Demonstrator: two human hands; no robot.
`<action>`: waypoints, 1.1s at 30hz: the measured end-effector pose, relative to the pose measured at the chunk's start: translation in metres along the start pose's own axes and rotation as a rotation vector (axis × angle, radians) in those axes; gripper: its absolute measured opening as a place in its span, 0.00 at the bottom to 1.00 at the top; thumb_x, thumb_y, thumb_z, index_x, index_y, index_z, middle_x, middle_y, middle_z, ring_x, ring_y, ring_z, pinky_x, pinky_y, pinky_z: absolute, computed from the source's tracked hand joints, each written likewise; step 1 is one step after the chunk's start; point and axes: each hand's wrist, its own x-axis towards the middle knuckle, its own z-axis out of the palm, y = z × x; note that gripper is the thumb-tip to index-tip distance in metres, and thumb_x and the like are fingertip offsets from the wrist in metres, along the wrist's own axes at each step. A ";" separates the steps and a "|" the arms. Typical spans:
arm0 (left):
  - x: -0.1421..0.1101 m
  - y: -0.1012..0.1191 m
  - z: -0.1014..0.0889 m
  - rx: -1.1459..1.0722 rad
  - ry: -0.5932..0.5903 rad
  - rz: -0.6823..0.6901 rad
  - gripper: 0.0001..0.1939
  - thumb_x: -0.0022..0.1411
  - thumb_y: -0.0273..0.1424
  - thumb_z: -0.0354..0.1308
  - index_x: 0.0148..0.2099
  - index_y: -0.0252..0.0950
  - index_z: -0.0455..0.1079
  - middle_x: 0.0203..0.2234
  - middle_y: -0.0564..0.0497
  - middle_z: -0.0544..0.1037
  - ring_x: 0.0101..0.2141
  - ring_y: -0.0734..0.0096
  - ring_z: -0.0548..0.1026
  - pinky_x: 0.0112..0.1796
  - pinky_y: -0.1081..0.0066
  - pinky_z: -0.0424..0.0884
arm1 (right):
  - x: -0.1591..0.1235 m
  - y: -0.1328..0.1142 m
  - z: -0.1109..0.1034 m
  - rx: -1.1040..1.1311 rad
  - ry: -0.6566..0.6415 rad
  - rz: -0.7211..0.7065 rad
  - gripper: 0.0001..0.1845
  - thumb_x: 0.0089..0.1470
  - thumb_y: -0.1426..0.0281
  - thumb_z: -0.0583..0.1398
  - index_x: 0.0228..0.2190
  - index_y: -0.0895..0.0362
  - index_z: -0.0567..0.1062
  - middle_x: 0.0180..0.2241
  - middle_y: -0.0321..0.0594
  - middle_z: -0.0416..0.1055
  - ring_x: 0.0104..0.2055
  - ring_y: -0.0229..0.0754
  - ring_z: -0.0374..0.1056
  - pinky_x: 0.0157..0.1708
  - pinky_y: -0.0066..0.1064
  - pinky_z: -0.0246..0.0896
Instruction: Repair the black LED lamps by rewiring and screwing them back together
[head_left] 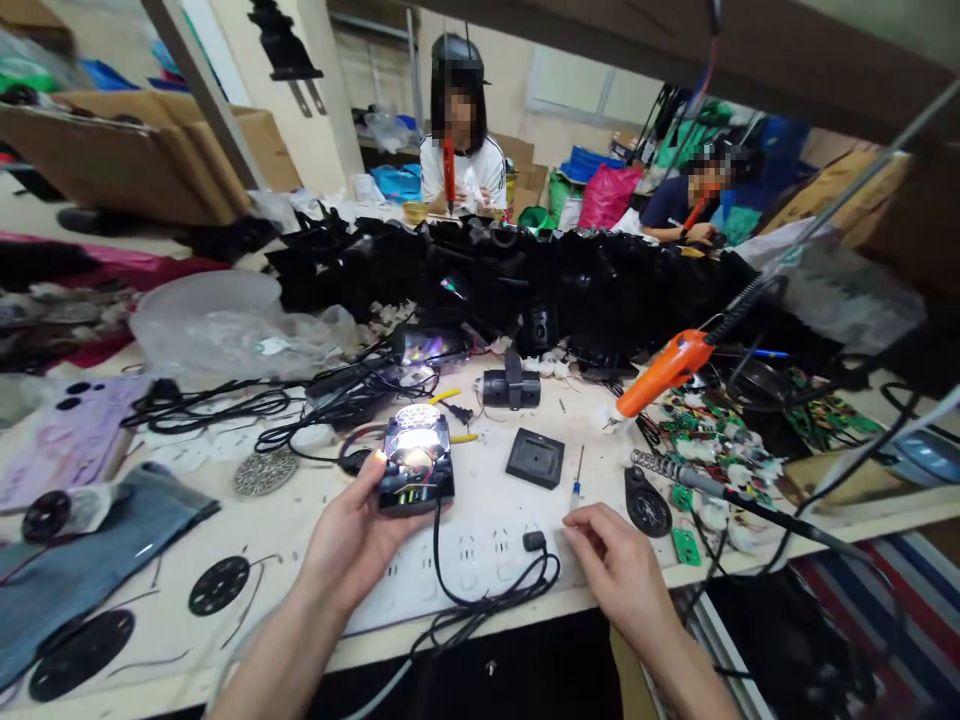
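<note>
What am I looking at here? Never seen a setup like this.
No robot: it's one picture from a camera on a person's head, looking forward and down at two bare hands. The left hand holds a shiny, boxy device. The right hand is beside a small screwdriver; contact is unclear. On the bench are a black rectangular part, a white socket strip and green circuit boards. Two other people sit opposite.
</note>
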 end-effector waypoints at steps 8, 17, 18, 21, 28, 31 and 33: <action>0.002 0.013 0.016 -0.064 -0.010 -0.018 0.15 0.68 0.28 0.49 0.53 0.31 0.70 0.45 0.37 0.79 0.40 0.51 0.80 0.40 0.40 0.76 | 0.001 0.002 0.001 0.069 -0.178 0.131 0.05 0.52 0.70 0.58 0.25 0.54 0.68 0.24 0.34 0.67 0.26 0.38 0.64 0.28 0.28 0.58; 0.013 0.004 0.024 -0.054 -0.093 -0.066 0.19 0.68 0.29 0.51 0.59 0.39 0.65 0.48 0.39 0.77 0.39 0.53 0.80 0.40 0.43 0.77 | 0.005 0.003 0.029 -0.138 -0.311 0.260 0.14 0.45 0.75 0.58 0.18 0.53 0.58 0.19 0.32 0.65 0.24 0.40 0.63 0.26 0.28 0.51; 0.014 0.003 0.023 -0.055 -0.101 -0.072 0.19 0.68 0.29 0.51 0.60 0.39 0.64 0.49 0.39 0.76 0.39 0.54 0.80 0.40 0.43 0.77 | 0.005 0.005 0.030 -0.176 -0.321 0.247 0.13 0.45 0.76 0.58 0.19 0.53 0.58 0.20 0.33 0.66 0.25 0.40 0.64 0.26 0.29 0.51; 0.014 0.001 0.021 -0.063 -0.124 -0.069 0.20 0.68 0.30 0.51 0.61 0.40 0.63 0.52 0.39 0.75 0.39 0.55 0.80 0.40 0.45 0.77 | 0.010 0.008 0.021 -0.226 -0.365 0.209 0.12 0.44 0.76 0.58 0.19 0.53 0.60 0.21 0.33 0.68 0.26 0.41 0.65 0.27 0.29 0.51; 0.003 -0.007 0.026 -0.076 -0.203 -0.059 0.25 0.66 0.28 0.53 0.63 0.49 0.59 0.59 0.46 0.69 0.42 0.56 0.79 0.42 0.47 0.76 | 0.031 -0.027 -0.008 0.035 -0.075 0.023 0.10 0.57 0.61 0.57 0.27 0.51 0.69 0.22 0.34 0.69 0.23 0.38 0.65 0.24 0.27 0.58; 0.000 -0.013 0.028 -0.100 -0.204 -0.044 0.25 0.67 0.28 0.52 0.64 0.51 0.58 0.58 0.47 0.69 0.45 0.58 0.77 0.44 0.47 0.75 | 0.028 -0.052 0.018 0.216 -0.099 0.004 0.12 0.58 0.61 0.58 0.26 0.52 0.67 0.22 0.33 0.70 0.24 0.37 0.67 0.24 0.24 0.62; -0.001 -0.017 0.028 -0.112 -0.214 -0.019 0.26 0.67 0.28 0.52 0.64 0.53 0.57 0.58 0.49 0.69 0.47 0.59 0.76 0.45 0.48 0.75 | 0.026 -0.062 0.037 0.268 -0.124 -0.026 0.11 0.56 0.65 0.61 0.25 0.52 0.66 0.22 0.33 0.70 0.25 0.36 0.68 0.26 0.23 0.63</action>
